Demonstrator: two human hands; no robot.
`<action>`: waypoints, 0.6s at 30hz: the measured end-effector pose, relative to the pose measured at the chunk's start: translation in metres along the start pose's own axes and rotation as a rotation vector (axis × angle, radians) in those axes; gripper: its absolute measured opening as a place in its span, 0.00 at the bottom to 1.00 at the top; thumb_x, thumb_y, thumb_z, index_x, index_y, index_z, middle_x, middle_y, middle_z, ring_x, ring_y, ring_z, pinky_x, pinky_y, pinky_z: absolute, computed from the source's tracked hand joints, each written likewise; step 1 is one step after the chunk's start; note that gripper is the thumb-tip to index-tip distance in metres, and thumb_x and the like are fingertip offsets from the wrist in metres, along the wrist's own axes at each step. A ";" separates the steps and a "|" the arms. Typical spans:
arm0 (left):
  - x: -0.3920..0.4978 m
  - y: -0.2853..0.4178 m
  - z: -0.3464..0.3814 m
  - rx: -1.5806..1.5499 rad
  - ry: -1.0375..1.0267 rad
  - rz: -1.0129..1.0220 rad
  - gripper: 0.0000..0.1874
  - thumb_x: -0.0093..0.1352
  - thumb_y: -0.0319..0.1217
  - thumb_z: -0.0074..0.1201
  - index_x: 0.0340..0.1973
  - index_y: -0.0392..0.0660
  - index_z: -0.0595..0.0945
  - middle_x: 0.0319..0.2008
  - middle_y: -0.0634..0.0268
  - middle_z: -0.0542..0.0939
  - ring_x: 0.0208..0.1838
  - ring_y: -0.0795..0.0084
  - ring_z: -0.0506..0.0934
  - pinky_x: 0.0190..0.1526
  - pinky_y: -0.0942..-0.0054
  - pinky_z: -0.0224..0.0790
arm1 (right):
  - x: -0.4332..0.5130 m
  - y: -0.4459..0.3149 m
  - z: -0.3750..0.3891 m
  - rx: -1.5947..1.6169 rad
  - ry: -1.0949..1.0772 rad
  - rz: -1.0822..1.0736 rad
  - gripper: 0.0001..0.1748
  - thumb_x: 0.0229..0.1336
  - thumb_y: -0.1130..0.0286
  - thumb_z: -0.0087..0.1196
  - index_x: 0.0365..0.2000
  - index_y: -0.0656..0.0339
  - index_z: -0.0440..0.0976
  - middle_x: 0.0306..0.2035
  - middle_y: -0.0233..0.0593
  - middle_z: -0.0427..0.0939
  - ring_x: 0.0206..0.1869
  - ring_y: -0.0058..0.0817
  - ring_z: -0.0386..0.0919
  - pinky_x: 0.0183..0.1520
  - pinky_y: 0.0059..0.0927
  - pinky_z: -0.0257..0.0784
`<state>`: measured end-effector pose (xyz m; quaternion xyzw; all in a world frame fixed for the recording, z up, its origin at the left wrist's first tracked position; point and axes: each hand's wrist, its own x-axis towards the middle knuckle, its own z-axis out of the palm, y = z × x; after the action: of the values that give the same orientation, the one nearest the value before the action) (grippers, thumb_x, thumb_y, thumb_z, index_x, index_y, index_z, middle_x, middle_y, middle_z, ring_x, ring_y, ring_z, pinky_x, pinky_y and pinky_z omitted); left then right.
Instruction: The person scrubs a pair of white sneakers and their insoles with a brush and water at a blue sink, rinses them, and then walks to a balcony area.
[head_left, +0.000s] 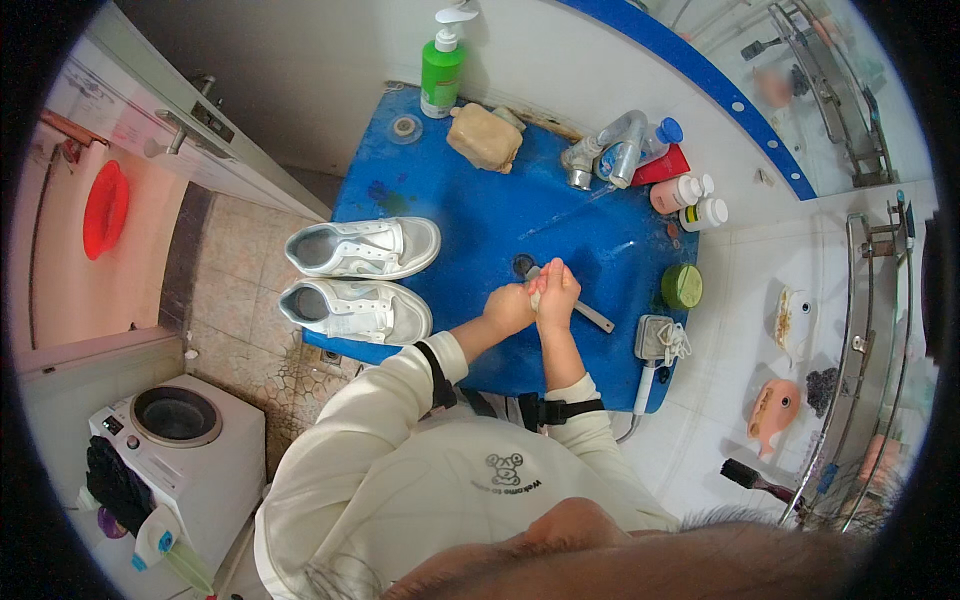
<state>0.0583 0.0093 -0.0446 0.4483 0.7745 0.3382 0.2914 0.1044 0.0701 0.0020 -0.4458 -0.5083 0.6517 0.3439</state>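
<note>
My left hand (510, 309) and my right hand (556, 294) are pressed together over the blue basin (480, 240). A bit of a small pale item (535, 301) shows between them; what it is cannot be told. Under the hands a brush or similar tool with a grey handle (596, 316) lies by the drain (523, 264). Two white sneakers (367, 247) without laces stand side by side on the left, toes towards the basin's middle. At the right, white shoelaces (677, 341) lie over a square shower head (655, 337).
A chrome faucet (581, 161) runs a thin stream of water. Along the back stand a green pump bottle (441, 75), a wrapped tan block (486, 139) and several small bottles. A green round container (681, 286) is at right; a washing machine (217, 442) stands lower left.
</note>
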 end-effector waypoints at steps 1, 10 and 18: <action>-0.001 -0.001 -0.001 -0.010 -0.025 0.002 0.15 0.61 0.43 0.44 0.29 0.45 0.77 0.21 0.49 0.77 0.25 0.47 0.76 0.27 0.52 0.69 | -0.002 0.004 0.001 0.032 0.020 0.011 0.19 0.61 0.60 0.42 0.19 0.62 0.64 0.11 0.30 0.60 0.13 0.20 0.63 0.18 0.23 0.59; -0.019 0.004 -0.005 -0.318 0.021 -0.225 0.22 0.53 0.45 0.56 0.33 0.40 0.77 0.28 0.48 0.79 0.31 0.51 0.78 0.30 0.58 0.69 | 0.052 0.013 -0.005 0.157 -0.320 0.501 0.13 0.58 0.62 0.44 0.26 0.61 0.68 0.18 0.36 0.69 0.20 0.29 0.71 0.24 0.31 0.68; -0.031 0.004 -0.048 -0.751 -0.159 -0.508 0.22 0.50 0.37 0.63 0.35 0.36 0.78 0.34 0.56 0.79 0.37 0.64 0.77 0.37 0.68 0.67 | 0.149 -0.029 0.022 -1.400 -0.763 -0.260 0.16 0.55 0.60 0.42 0.36 0.57 0.75 0.42 0.43 0.75 0.41 0.41 0.74 0.45 0.51 0.66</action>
<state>0.0377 -0.0296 -0.0080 0.1321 0.6589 0.4779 0.5657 0.0296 0.2041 -0.0030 -0.2419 -0.9287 0.2442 -0.1390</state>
